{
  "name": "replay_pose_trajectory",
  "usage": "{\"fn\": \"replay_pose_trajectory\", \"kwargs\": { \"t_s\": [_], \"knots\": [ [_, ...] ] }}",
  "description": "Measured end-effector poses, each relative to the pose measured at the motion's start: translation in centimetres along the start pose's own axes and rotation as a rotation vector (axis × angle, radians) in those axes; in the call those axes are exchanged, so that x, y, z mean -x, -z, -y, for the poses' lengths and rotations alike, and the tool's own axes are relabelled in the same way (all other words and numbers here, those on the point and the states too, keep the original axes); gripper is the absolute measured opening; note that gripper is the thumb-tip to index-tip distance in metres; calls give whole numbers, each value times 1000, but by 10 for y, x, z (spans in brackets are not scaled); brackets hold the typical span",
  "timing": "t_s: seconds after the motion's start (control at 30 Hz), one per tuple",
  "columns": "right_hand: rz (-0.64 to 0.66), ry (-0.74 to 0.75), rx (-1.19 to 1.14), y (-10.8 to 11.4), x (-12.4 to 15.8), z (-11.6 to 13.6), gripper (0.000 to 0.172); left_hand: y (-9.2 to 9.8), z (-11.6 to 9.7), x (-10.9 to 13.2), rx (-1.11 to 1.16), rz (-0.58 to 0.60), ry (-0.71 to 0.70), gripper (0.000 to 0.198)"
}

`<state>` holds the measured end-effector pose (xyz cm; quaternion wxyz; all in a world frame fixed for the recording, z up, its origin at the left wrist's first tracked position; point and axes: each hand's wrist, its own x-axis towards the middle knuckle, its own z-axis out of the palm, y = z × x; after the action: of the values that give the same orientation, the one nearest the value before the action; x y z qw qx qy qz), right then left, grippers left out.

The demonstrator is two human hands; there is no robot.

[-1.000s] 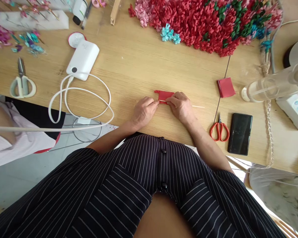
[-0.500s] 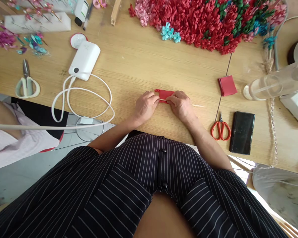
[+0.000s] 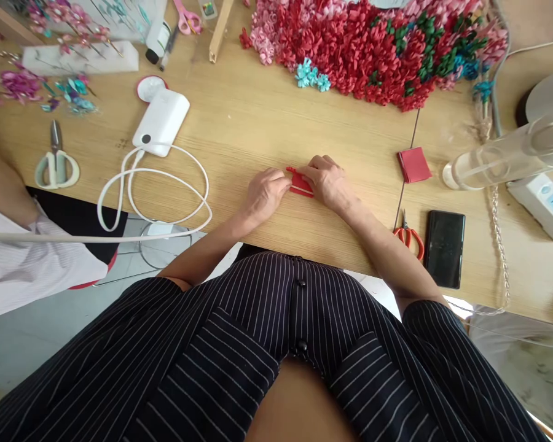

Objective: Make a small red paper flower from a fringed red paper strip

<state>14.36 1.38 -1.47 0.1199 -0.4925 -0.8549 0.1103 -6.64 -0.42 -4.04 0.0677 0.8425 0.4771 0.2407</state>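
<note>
Between my hands on the wooden table lies a small red piece of cloth or paper. A thin white stick runs across its lower part, its right end hidden at my right hand. My left hand is closed in a pinch at the left end of the stick, by the red piece's left edge. My right hand is closed at the upper right of the red piece, fingertips pressed on it. Along the top edge of the piece sits a small curled red strip.
Red-handled scissors, a black phone and a red square stack lie right. A clear bottle lies beyond. Left are a white power bank with cable and white-handled scissors. Red flowers heap at the back.
My right hand has shifted up and left, from the white stick to the red piece's upper right. The stick no longer shows beyond that hand. The view has shifted slightly.
</note>
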Motion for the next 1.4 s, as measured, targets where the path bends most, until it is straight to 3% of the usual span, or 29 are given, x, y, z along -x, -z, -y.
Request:
{"fn": "replay_pose_trajectory", "kwargs": {
  "t_s": [0.2,0.53,1.03,1.23,1.4],
  "knots": [
    [-31,37,-41,-5,-2,-1,39,-3,-3,4,21,-14,37,35],
    [44,-7,-53,2,-2,6,39,2,-3,13,60,-1,69,33],
    [-1,-18,-63,-3,-4,5,45,11,2,3,19,129,-26,43],
    [43,16,-52,11,10,10,33,5,6,1,-9,128,-62,49],
    [68,-33,-65,5,19,13,34,1,7,3,-5,83,-61,48]
  ]
}}
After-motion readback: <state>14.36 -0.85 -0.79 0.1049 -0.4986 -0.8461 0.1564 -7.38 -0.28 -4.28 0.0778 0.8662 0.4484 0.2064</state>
